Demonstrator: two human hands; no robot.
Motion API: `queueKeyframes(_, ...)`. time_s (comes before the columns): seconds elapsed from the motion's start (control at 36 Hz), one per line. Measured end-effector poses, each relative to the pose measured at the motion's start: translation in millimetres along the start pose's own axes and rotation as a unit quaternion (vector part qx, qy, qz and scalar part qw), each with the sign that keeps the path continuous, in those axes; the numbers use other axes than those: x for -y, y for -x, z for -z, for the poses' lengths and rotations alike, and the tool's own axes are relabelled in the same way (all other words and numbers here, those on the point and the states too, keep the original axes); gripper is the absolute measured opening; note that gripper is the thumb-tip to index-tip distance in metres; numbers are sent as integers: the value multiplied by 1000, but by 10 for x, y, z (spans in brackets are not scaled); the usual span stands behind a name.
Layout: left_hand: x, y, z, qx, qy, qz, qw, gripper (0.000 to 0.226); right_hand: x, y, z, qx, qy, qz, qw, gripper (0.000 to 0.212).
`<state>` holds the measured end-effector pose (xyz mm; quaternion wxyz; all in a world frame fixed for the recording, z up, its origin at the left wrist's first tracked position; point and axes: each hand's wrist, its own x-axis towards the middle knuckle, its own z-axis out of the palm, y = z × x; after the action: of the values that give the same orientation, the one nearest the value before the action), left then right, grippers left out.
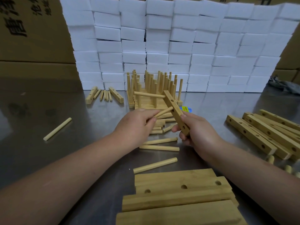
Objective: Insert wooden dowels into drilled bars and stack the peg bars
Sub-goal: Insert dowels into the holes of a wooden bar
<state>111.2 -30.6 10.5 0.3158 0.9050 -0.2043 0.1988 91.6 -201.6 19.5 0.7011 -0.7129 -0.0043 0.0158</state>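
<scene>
Right hand (197,130) grips tilted bar (176,111); left hand (138,123) fingers pinch dowel (164,112).

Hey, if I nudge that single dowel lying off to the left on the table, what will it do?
The lone dowel is round and smooth, so it would probably roll sideways on the shiny metal table. Nothing nearby would stop it. It looks like stiff, slender wood, likely light and unbending when lifted.
</scene>
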Motion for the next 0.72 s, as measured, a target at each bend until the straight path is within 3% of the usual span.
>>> queueKeyframes(0.36, 15, 8, 1, -21, -31, -34, 999, 34, 23, 20, -5, 25, -6, 35, 999, 29)
queueKeyframes(0.72, -80, -6, 155, -26, -171, -100, 980, 33, 78, 71, -10, 24, 87, 93, 992, 31)
